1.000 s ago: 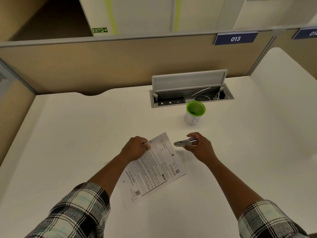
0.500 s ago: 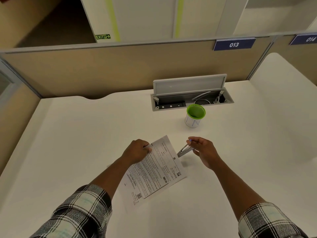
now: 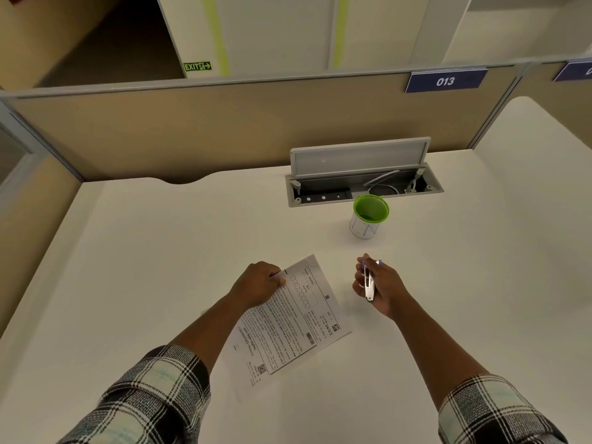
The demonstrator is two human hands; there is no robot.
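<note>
A printed sheet of paper lies tilted on the white desk. My left hand rests curled on the sheet's upper left corner, and a thin dark tip shows at its fingers. My right hand is raised just right of the paper and grips a silver pen-like object, which points roughly toward me. A green-rimmed white cup stands upright behind my right hand, apart from it.
An open grey cable box with its lid up and wires inside sits in the desk behind the cup. Tan partition walls close off the back and left. A second desk surface runs along the right.
My right hand lifted the silver object off the desk and turned it from lying sideways to pointing toward me. The left hand stayed on the paper.
</note>
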